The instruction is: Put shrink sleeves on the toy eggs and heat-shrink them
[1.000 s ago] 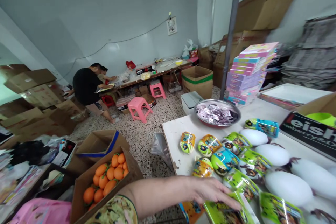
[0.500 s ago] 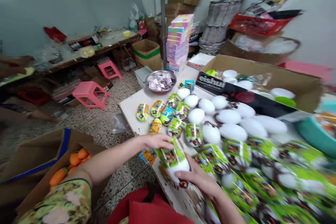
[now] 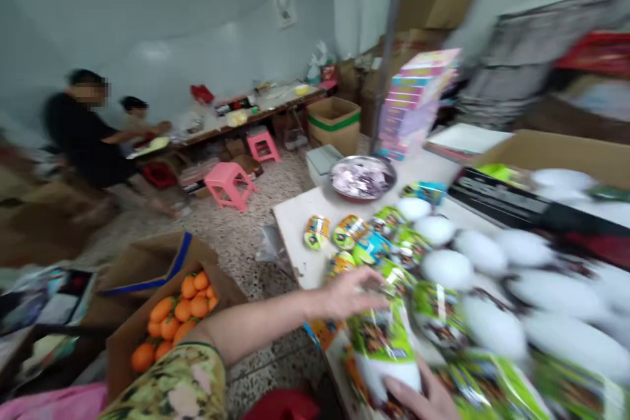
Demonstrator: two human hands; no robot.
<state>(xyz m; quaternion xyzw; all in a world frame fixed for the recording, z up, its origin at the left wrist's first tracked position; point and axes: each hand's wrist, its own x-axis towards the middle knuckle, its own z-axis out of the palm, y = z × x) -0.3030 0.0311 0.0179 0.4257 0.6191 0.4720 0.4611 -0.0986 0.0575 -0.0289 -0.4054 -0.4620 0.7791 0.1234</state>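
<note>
The left hand (image 3: 352, 294) has its fingers spread wide over the upper end of a white egg (image 3: 391, 374) in a green printed wrapper (image 3: 384, 335); whether the fingertips touch the wrapper cannot be told. The right hand (image 3: 426, 394) holds the lower, bare end of this egg, thumb across its white surface. The egg is at the near edge of a white table (image 3: 295, 210), tilted, its wrapped end pointing away from the person.

Just to the right of it sits another wrapped egg (image 3: 438, 312), and beyond that bare white eggs (image 3: 447, 269) lie close together. Smaller orange packs (image 3: 316, 231) and a blue pack (image 3: 371, 247) rest farther up the table, near a metal bowl (image 3: 361, 196) filled with small packets (image 3: 361, 176). A tall stack of pink and purple boxes (image 3: 413, 102) stands behind the bowl, and a long black-sided box (image 3: 512, 200) is on the right.

To the left, below the table, a cardboard box (image 3: 118, 361) holds orange balls (image 3: 170, 328). Farther back, a person in black (image 3: 83, 134) bends beside a long bench (image 3: 275, 98), near two pink stools (image 3: 230, 184).
</note>
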